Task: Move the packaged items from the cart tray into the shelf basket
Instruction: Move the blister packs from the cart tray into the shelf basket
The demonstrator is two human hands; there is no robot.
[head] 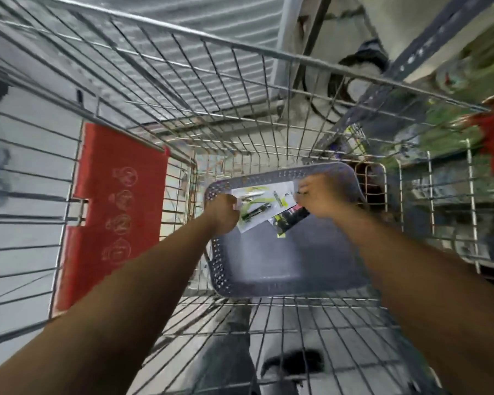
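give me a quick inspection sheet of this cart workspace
surface: grey perforated tray lying in the wire cart
job's things: packaged items clustered at the tray's far end
clutter: nothing seen in the tray's near half
grippers: left hand and right hand both on the packages; grip blurred
cables: dark loops beyond the cart's far rim, blurred
surroundings: red seat flap on the left; shelf goods on the right, blurred

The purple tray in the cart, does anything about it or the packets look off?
Nothing stands out. The purple tray sits flat in the wire cart; the packets lie overlapped at its far end under the left hand and right hand. Motion blur hides fine detail.
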